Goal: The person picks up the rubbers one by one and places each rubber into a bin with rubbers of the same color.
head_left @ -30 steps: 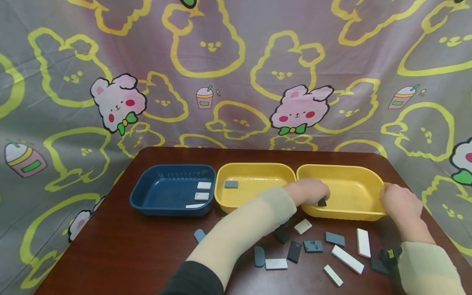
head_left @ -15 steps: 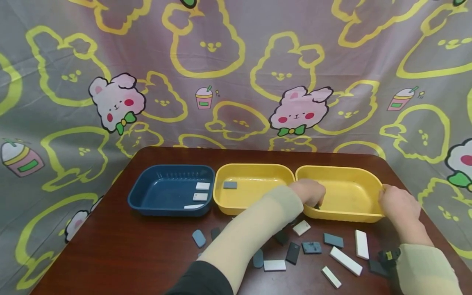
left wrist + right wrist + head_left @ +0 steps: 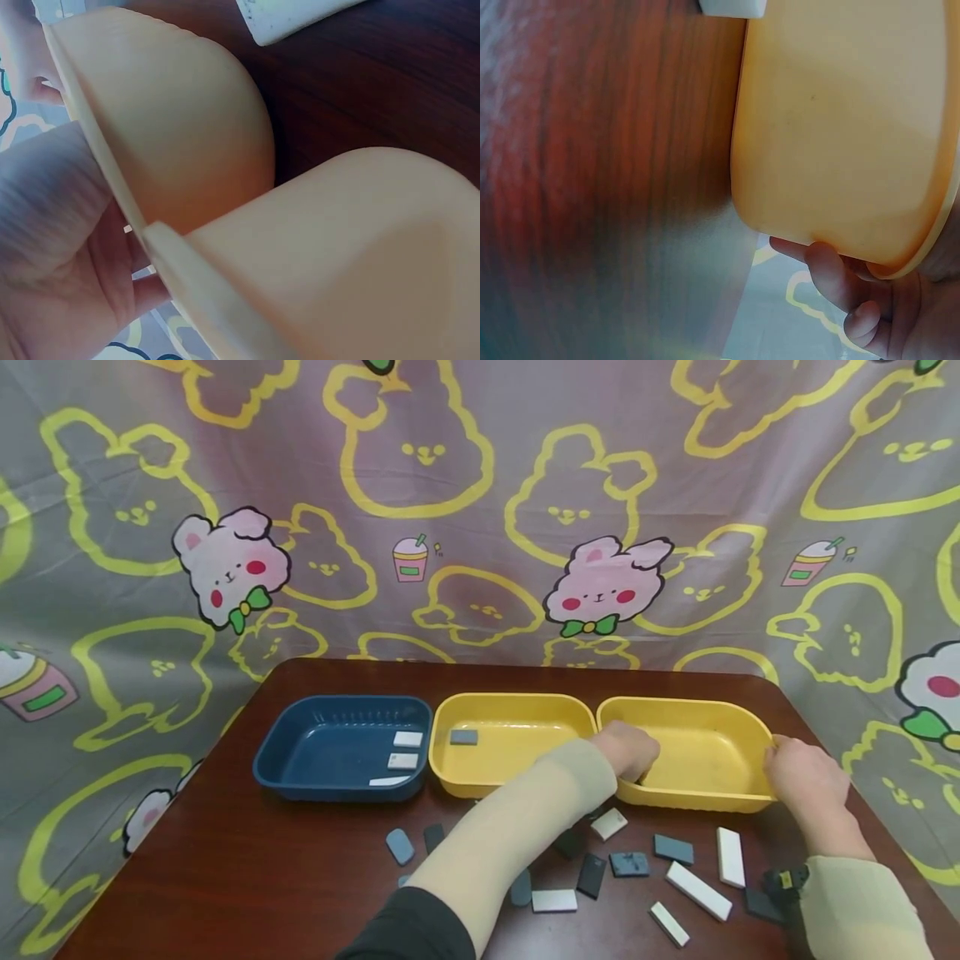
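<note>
My right hand [image 3: 808,783] grips the right end of the right yellow bin [image 3: 712,752]. In the right wrist view, fingers [image 3: 832,274] curl beneath the bin's rim. At the opposite end of this bin, my left hand [image 3: 630,750] holds the rim, where it meets the middle yellow bin [image 3: 517,714]. In the left wrist view its palm [image 3: 60,240] lies past the rims, and its fingertips are partly hidden. Only a dark sliver shows beneath the left fingers in the head view; what it belongs to is unclear.
A blue bin [image 3: 330,768] with several white tiles stands left. One grey-blue tile [image 3: 463,737] lies in the middle bin. Several loose white, black and blue-grey tiles lie in front, including a white one [image 3: 730,857]. A patterned curtain [image 3: 480,527] hangs behind the table.
My left hand has shifted slightly left along the right yellow bin, and the dark piece seen below its fingers is now mostly hidden. The head view has drifted a little. My right hand stays on the bin.
</note>
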Motion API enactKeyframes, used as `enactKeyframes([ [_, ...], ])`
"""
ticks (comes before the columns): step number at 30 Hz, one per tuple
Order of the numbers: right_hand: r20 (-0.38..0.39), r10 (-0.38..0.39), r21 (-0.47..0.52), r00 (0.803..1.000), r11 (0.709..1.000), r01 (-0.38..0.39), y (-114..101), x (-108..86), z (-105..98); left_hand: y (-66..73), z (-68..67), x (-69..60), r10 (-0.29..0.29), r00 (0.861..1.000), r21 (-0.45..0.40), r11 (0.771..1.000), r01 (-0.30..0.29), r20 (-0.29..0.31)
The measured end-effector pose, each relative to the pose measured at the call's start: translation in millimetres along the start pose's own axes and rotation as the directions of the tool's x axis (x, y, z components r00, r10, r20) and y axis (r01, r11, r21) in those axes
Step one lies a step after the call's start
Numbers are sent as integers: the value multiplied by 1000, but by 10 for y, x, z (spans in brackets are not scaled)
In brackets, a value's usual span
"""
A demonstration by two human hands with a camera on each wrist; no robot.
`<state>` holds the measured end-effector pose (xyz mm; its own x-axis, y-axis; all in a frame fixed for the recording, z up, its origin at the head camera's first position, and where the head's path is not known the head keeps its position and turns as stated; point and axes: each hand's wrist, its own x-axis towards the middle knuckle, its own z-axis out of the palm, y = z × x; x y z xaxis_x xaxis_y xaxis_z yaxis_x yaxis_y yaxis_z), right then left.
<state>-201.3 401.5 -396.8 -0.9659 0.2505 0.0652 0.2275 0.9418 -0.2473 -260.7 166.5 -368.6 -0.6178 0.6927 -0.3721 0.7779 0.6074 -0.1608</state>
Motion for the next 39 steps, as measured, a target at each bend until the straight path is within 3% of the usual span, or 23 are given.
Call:
enactKeyframes([
  [16,43,46,-3,998,999,-46,56,-41,28,33,42,-10,11,1000,-114,993,-11,-2],
  [24,26,26,11,999,1000,-27,35,-27,56,-113,41,-65,113,992,-171,978,-121,-57],
  [30,26,22,10,999,1000,-22,9,0,24,-381,-113,-332,139,976,-215,961,-173,-166],
  [35,17,10,6,1000,1000,-10,-9,20,-8,-663,-158,-740,194,949,-215,944,-250,-249],
  [39,26,17,2,1000,1000,-17,-20,12,-19,-857,-52,-1102,182,944,-201,949,-241,-276],
])
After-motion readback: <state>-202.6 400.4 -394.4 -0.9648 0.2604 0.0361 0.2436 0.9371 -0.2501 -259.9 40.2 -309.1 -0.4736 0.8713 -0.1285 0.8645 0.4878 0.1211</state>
